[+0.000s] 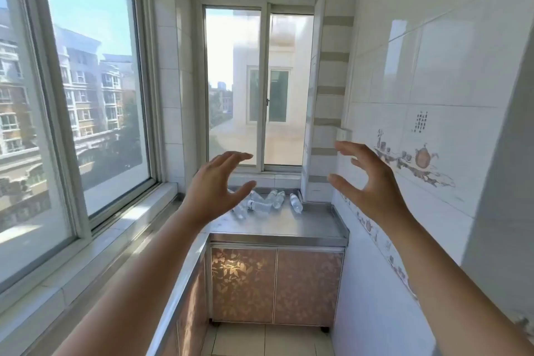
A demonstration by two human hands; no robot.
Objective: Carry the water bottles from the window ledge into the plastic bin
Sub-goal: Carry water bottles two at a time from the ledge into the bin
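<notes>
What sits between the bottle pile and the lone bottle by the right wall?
Head view: only bare steel countertop separates the bottle pile from the lone bottle.

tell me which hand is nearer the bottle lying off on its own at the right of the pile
Hard to call. The lone bottle lies between them: left hand off to its left over the pile, right hand up to its right, both open.
</notes>
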